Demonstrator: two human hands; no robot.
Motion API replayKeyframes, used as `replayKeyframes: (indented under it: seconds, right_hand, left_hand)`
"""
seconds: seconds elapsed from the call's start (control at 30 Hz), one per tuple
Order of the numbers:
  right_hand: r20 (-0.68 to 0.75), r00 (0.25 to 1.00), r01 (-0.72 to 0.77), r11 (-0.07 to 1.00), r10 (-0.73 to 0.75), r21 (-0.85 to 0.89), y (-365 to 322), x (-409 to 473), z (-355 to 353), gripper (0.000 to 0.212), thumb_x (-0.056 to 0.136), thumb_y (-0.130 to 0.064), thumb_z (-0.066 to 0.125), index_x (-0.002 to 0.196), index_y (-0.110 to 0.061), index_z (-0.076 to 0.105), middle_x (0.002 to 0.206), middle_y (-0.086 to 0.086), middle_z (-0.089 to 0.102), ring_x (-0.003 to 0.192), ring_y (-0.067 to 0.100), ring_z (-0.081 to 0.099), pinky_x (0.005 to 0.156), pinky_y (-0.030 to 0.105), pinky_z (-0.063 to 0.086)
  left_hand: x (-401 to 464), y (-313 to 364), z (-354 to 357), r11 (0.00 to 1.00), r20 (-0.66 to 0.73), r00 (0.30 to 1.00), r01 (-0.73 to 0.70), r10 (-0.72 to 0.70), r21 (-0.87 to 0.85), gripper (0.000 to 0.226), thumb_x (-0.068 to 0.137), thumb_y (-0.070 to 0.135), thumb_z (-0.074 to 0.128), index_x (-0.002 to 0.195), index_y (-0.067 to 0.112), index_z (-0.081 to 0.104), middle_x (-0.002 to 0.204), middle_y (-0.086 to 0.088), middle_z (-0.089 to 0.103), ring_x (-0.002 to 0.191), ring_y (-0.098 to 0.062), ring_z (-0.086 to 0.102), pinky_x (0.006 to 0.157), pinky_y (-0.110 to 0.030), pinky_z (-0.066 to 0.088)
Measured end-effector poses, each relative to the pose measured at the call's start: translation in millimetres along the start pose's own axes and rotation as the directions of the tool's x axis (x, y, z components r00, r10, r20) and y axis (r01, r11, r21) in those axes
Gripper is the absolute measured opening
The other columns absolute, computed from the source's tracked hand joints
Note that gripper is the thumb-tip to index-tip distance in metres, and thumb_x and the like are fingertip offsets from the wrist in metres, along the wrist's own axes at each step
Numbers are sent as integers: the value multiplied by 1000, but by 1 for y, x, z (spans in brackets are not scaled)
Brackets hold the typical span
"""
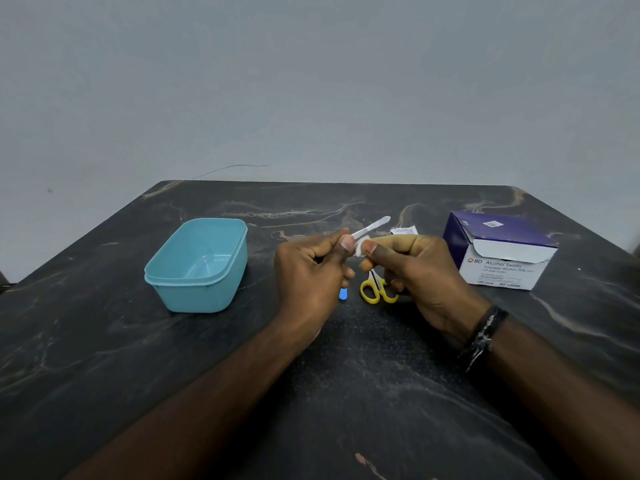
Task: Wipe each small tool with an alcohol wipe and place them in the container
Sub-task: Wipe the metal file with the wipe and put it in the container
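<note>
Dark marbled counter (pixel 104 341) against a plain grey wall, with both hands working above its middle.

Risks, as judged from this view. The left hand (pixel 311 271) pinches a slim metal file (pixel 372 226) by its near end only, between thumb and curled fingers, and the far end sticks out up and to the right; a firm stroke along it could lever it out of that pinch and drop it on the counter, undoing the clean. The right hand (pixel 412 268) pinches a small white wipe (pixel 360 247) against the file just beside the left thumb, so the covered end of the file may go unwiped unless the grip is changed. The wipe is small and mostly hidden; bare fingertips may touch metal already cleaned.

Condition of items. File: silvery, flat, rounded tip, no visible soil (fine detail too small to tell). Tub (pixel 197 265): blue, open, nothing seen inside, well left of the hands. Scissors (pixel 375 291) with yellow handles and a blue-ended tool (pixel 343 294) lie on the counter under the hands, not yet in the tub. Swab box (pixel 502 251) stands open at right.
</note>
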State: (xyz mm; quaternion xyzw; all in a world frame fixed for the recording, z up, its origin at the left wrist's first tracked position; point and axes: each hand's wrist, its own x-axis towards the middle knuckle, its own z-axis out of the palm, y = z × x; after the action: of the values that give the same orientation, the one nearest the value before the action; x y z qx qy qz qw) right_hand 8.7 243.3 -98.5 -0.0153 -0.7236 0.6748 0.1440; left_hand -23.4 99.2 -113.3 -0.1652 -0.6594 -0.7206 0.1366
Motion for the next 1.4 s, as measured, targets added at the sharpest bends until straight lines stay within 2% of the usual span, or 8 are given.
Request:
replayKeyframes:
  seconds: [0.2,0.47,0.7,0.8,0.9,1.03,1.17,1.4]
  right_hand:
    - [-125,992,23,997,-14,76,-3,3,-10,18,89,-21,68,92,-5,74,71,3,73,47,14,27,40,19,26]
    - [-142,988,70,993,-56,99,-7,4,-14,16,91,-22,66,91,-9,75,74,4,72,47,13,30,40,17,29]
    - [-112,972,192,975,-205,-114,-9,1,-12,16,90,-20,67,87,-5,74,69,4,71,44,3,44,45,13,35]
    - [-52,966,240,950,-255,-202,-9,1,-9,15,90,-17,67,84,-6,75,69,6,71,48,1,56,51,9,42]
    - [32,964,264,923,-265,-280,-7,-2,-6,11,89,-16,69,82,-10,76,69,5,73,58,22,67,58,30,56]
    - [106,964,265,915,-244,-302,-4,-8,3,12,90,-14,69,83,-7,76,62,0,70,51,1,60,48,12,43]
    - [141,974,207,952,-178,-227,-3,-9,5,15,90,-14,68,82,-2,74,58,0,68,48,5,56,46,13,41]
    - [82,981,186,968,-174,-168,-5,-11,6,16,89,-12,68,85,2,74,63,6,68,44,-3,54,44,8,38]
  left_hand:
    - [2,4,0,998,-33,999,37,-39,-58,13,91,15,66,85,9,75,66,-8,69,46,-7,57,48,-26,53]
    - [1,1,-1,999,4,999,34,-34,-11,15,90,11,66,103,8,74,71,-5,72,51,-11,61,49,-27,53]
    - [2,8,-3,999,-20,999,28,-28,-28,18,91,6,64,107,8,72,68,-3,71,56,-12,65,54,-29,56]
    - [4,13,-3,992,-46,997,49,-54,-115,44,91,5,64,134,12,55,75,-2,70,66,-17,70,59,-28,58]
    - [8,16,-4,973,-56,992,103,-117,-206,65,91,4,65,147,10,34,86,-11,70,71,-18,72,61,-28,58]
    - [7,20,-4,953,-14,982,179,-188,-246,41,89,2,65,128,5,54,88,-10,72,72,-21,72,63,-31,60]
    - [6,18,-5,950,45,973,230,-226,-212,16,86,5,69,102,6,69,86,-9,75,71,-17,73,61,-29,59]
    - [1,15,-5,938,122,952,298,-280,-174,14,83,8,74,97,7,73,83,-10,75,66,-18,69,57,-30,60]
